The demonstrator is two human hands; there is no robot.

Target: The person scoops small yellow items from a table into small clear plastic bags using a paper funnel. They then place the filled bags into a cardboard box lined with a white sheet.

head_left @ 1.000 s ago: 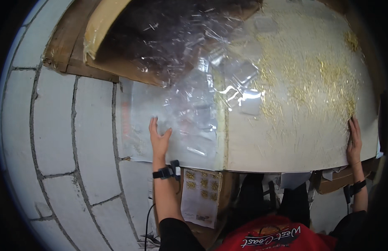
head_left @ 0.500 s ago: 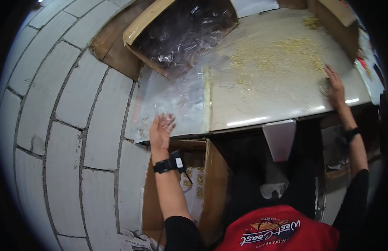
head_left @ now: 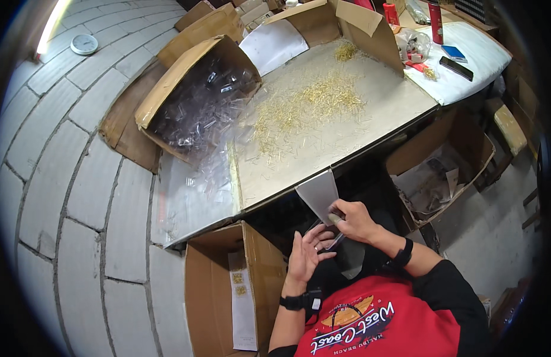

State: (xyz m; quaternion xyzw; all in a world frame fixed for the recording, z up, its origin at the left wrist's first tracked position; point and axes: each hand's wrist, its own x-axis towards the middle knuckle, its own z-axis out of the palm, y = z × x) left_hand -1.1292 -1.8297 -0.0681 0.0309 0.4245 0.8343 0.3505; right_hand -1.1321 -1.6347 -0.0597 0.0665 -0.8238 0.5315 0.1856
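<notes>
My left hand [head_left: 311,254] is held palm up in front of the table edge, its fingers stretched out and apart. A clear plastic piece [head_left: 337,241] shows at its fingertips; whether it rests on them I cannot tell. Just above and to the right, my right hand [head_left: 355,221] is closed, thumb against fingers, beside the lower end of a whitish chute-like panel [head_left: 320,193] hanging from the edge. What its fingers hold, if anything, is hidden. Thin gold-coloured metal pieces [head_left: 311,107] lie scattered over the table [head_left: 281,181]. Clear plastic pieces [head_left: 198,122] fill a tipped cardboard box [head_left: 153,104] at left.
Below the table's left end stands an open carton [head_left: 266,279] with a white strip bearing gold pieces. Another carton [head_left: 442,205] with papers sits at right. A phone [head_left: 457,68], a blue box [head_left: 454,53] and a red can [head_left: 435,22] lie or stand on a white-covered surface.
Both hands have come off the tabletop and met in front of its edge; the right moved inward and closed. The view has shifted, showing more of the far and right side.
</notes>
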